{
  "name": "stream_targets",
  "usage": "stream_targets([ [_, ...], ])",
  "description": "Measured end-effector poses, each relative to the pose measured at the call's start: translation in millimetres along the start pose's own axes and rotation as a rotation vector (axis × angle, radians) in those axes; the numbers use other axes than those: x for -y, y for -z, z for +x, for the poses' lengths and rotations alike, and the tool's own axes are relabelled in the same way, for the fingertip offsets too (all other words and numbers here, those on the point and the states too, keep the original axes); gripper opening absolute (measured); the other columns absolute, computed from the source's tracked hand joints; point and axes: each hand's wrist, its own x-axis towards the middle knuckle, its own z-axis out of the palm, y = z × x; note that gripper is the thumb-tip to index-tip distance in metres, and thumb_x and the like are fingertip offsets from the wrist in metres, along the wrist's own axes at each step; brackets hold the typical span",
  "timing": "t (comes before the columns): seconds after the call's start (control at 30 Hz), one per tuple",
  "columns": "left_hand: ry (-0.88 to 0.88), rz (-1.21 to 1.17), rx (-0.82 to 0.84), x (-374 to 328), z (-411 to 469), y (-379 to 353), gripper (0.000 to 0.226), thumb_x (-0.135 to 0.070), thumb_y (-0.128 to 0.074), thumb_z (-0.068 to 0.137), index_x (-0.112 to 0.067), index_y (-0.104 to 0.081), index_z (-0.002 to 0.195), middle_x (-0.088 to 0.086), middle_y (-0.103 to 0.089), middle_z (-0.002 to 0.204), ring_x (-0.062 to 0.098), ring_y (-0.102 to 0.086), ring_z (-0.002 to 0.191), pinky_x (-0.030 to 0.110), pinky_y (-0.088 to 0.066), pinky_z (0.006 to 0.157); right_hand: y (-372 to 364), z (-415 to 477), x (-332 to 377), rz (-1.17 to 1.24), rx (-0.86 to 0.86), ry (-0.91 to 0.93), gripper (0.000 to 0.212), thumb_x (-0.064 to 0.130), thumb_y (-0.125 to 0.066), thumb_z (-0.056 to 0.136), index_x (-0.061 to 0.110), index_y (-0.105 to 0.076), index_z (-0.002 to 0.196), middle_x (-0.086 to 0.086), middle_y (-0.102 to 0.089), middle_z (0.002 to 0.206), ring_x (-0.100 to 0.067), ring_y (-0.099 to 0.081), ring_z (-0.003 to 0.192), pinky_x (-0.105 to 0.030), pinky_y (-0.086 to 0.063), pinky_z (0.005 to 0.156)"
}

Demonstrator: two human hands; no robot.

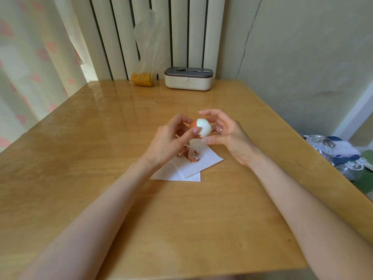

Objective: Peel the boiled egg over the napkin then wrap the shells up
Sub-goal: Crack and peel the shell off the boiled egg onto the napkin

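A boiled egg (202, 127) is held above the table, its right part bare and white, its left part still covered in brown shell. My left hand (171, 138) grips it from the left, thumb on the shell edge. My right hand (226, 134) touches it from the right, and its thumb and fingers pinch a strip of shell and membrane (196, 144) that hangs down from the egg. Below lies a white folded napkin (187, 168) with a small heap of brown shell pieces (190, 155) on it.
The wooden table (141, 199) carries a white lunch box with a dark lid (188, 78) and a plastic bag with yellow contents (142, 78) at its far edge, against a radiator. Bags and clutter (339, 154) lie beyond the right edge.
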Motion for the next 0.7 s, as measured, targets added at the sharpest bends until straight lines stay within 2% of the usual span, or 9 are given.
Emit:
stream_targets([
  [0.1, -0.053, 0.039, -0.018, 1, 0, 0, 0.025, -0.030, -0.062, 0.087, -0.014, -0.056, 0.106, 0.004, -0.065, 0.083, 0.018, -0.063, 0.071, 0.029, -0.056, 0.061, -1, 1, -1, 0.014, -0.012, -0.019, 0.051, 0.008, -0.076, 0.066, 0.022, -0.058, 0.112, -0.003, -0.060, 0.106, -0.015, -0.058, 0.093, -0.031, -0.054, 0.085],
  [0.27, -0.150, 0.149, -0.084, 8, 3, -1, 0.025, -0.035, -0.062, 0.085, -0.015, -0.064, 0.100, 0.001, -0.063, 0.099, 0.013, -0.065, 0.081, 0.040, -0.057, 0.067, -3, 0, -2, -0.008, -0.053, -0.036, 0.041, 0.000, -0.076, 0.069, 0.014, -0.060, 0.104, -0.007, -0.063, 0.102, -0.013, -0.060, 0.090, -0.022, -0.054, 0.077],
  [0.37, -0.164, 0.127, -0.115, 9, 4, -1, 0.021, -0.027, -0.064, 0.086, -0.007, -0.064, 0.094, 0.003, -0.067, 0.095, 0.012, -0.066, 0.080, 0.045, -0.057, 0.066, -5, 0, -2, 0.004, -0.066, -0.044, 0.039, -0.001, -0.076, 0.069, 0.011, -0.058, 0.101, -0.006, -0.064, 0.098, -0.011, -0.064, 0.084, -0.022, -0.055, 0.071],
  [0.47, -0.195, 0.192, -0.110, 11, 5, 0, 0.014, -0.022, -0.062, 0.087, -0.009, -0.063, 0.087, 0.001, -0.069, 0.091, 0.010, -0.066, 0.079, 0.040, -0.058, 0.065, -6, 0, -3, 0.000, -0.074, -0.056, 0.036, 0.000, -0.077, 0.068, 0.009, -0.057, 0.097, -0.007, -0.064, 0.094, -0.015, -0.064, 0.080, -0.026, -0.057, 0.070],
  [0.6, -0.287, 0.353, -0.078, 16, 7, 3, 0.018, -0.021, -0.058, 0.087, -0.004, -0.065, 0.084, 0.004, -0.069, 0.080, 0.002, -0.061, 0.066, 0.023, -0.051, 0.059, -12, -1, -6, -0.027, -0.078, -0.088, 0.034, 0.002, -0.078, 0.068, 0.010, -0.054, 0.090, -0.011, -0.064, 0.090, -0.014, -0.065, 0.066, -0.024, -0.057, 0.062],
  [0.7, -0.356, 0.435, -0.088, 15, 6, 3, 0.030, -0.028, -0.049, 0.085, -0.003, -0.062, 0.076, 0.006, -0.066, 0.070, 0.010, -0.056, 0.056, 0.027, -0.046, 0.055, -15, -2, -8, -0.036, -0.075, -0.107, 0.035, 0.004, -0.079, 0.067, 0.010, -0.052, 0.089, -0.008, -0.063, 0.084, -0.009, -0.065, 0.060, -0.024, -0.057, 0.059],
])
